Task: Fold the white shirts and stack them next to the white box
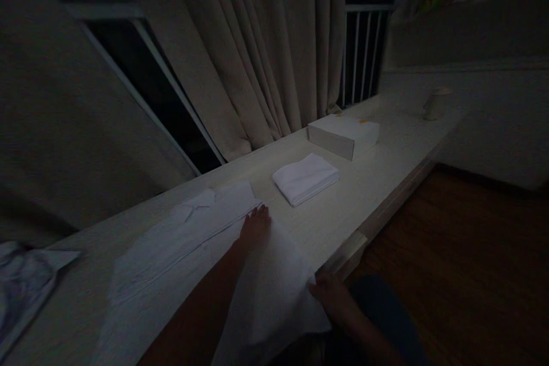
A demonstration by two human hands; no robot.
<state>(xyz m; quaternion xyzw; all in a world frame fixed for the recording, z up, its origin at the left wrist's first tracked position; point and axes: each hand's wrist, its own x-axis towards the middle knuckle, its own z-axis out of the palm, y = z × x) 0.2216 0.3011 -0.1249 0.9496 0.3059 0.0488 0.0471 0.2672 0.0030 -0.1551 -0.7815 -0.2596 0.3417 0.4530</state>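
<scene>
White cloth [274, 291] half-spread on bench [343, 206], short of folded stack [305, 178]. Left hand [255, 227] flat, pinning it; right hand [329, 296] pinching near edge. Folding step; next needs edge carried over squarely.

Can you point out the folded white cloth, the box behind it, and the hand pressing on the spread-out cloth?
Folded cloth [305, 178], head view, middle of its top face.
Box [343, 134], head view, its top face.
Left hand [256, 226], head view, back of the hand, flat on the spread cloth [180, 240].
</scene>
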